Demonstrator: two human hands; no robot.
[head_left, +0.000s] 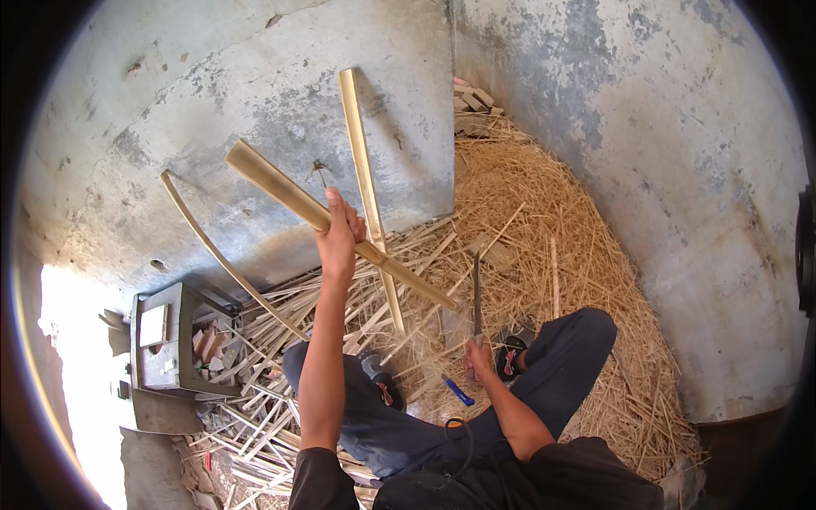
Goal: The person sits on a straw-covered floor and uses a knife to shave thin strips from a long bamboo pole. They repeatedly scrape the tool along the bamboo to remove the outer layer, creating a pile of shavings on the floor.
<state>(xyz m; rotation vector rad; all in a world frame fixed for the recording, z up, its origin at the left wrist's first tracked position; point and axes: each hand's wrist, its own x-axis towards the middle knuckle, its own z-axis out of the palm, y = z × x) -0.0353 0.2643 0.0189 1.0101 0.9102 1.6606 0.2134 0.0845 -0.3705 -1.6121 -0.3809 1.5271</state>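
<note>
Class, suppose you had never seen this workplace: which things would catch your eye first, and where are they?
First the long split bamboo piece, raised slantwise across the middle in the left hand. Next the knife, blade up, in the right hand near the knee. Around the seated person, pale shavings heap against the grey wall, with two more bamboo slats leaning there.
</note>
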